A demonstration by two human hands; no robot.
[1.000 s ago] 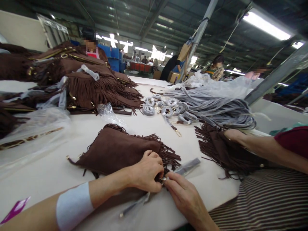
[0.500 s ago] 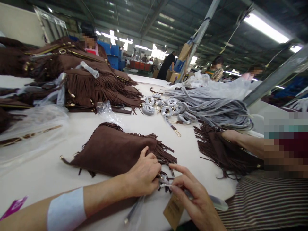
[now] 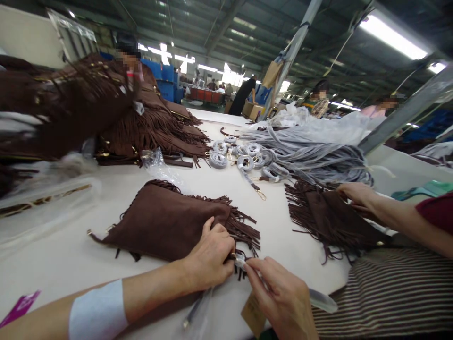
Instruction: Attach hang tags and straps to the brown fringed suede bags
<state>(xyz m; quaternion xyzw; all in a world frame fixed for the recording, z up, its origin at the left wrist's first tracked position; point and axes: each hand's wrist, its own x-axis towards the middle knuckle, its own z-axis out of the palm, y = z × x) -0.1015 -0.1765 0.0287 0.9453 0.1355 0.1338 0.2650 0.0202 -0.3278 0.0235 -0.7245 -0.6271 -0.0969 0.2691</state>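
Note:
A brown fringed bag [image 3: 166, 219] lies flat on the white table in front of me. My left hand [image 3: 212, 255] is closed on its near right corner, index finger resting on the bag and the other fingers curled by the metal fitting. My right hand [image 3: 279, 290] pinches a scrap of clear plastic wrap [image 3: 240, 261] around that fitting, right beside my left fingers. Beneath my right hand a brown card tag [image 3: 253, 314] shows in part. A plastic-covered strap [image 3: 194, 309] with a metal end lies below my left wrist.
Brown fringed bags [image 3: 141, 127] are piled at the left, near a clear plastic bag [image 3: 42, 203]. Coiled wrapped straps [image 3: 247, 156] and a bundle of grey straps [image 3: 311, 153] lie behind. At right, a co-worker's hand [image 3: 357, 193] touches another fringed bag [image 3: 329, 215].
My right hand has moved slightly left and its fingers have closed together on the plastic wrap. My left hand stays nearly still. At the left, a blurred brown bag now moves over the pile.

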